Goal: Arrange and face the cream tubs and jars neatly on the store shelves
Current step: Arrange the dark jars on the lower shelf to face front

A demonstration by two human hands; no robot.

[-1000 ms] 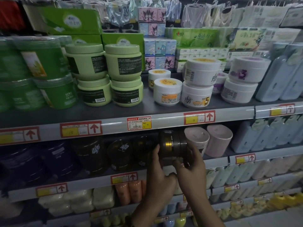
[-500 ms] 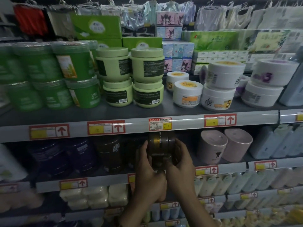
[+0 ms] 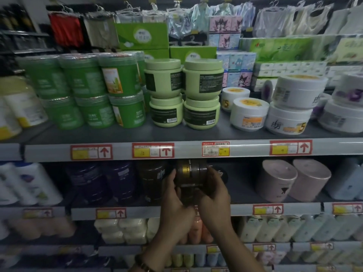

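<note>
A dark brown jar with a gold band [image 3: 191, 172] is held on its side at the front of the second shelf [image 3: 241, 209]. My left hand [image 3: 173, 201] grips its left side and my right hand [image 3: 213, 190] curls round its right side. More dark jars [image 3: 151, 180] and purple jars [image 3: 117, 181] stand to the left in shadow. On the shelf above stand stacked pale green tubs [image 3: 183, 93], dark green tubs [image 3: 98, 91] and white tubs [image 3: 275, 107].
Two pink canisters [image 3: 294, 179] lie tilted to the right of the jar, with free shelf space between. Price labels [image 3: 215, 149] line the shelf rails. Bottles and soap packs [image 3: 121, 230] fill the lower shelves; tissue packs sit behind the upper tubs.
The view has shifted so the shelves sit further right in frame. Both hands stay on the dark jar, which has moved left towards the other dark jars.
</note>
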